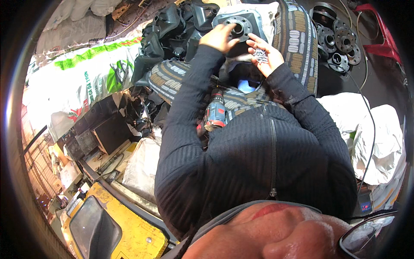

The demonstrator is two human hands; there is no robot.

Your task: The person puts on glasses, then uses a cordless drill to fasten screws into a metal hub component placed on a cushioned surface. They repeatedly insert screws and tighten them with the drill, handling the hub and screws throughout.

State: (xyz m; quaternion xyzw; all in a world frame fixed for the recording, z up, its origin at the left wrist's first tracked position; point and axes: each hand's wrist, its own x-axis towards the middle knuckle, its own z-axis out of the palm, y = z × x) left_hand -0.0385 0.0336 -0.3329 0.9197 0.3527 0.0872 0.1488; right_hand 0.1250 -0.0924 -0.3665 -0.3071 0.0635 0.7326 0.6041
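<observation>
Glasses (pixel 366 235), cut off by the lower right edge, are nearest to the camera, and beyond them is the dark ribbed jacket (pixel 241 159). At the top, the round metal disc with holes (pixel 246 31) lies against a grey plate (pixel 258 26), in front of the person. Over it, the left hand (pixel 219 39) has bent fingers and a thumb apart; I cannot tell whether the fingertips pinch anything. The right hand (pixel 268 59) is turned up and open like a shallow cup, carrying small metal screws (pixel 260 55), probably so that they stay close and do not fall. One drill (pixel 215 113) rests near the lap, perhaps for easy reach; the jacket hides its lower end. Below the disc, something pale blue (pixel 247 86) is hard to recognise.
</observation>
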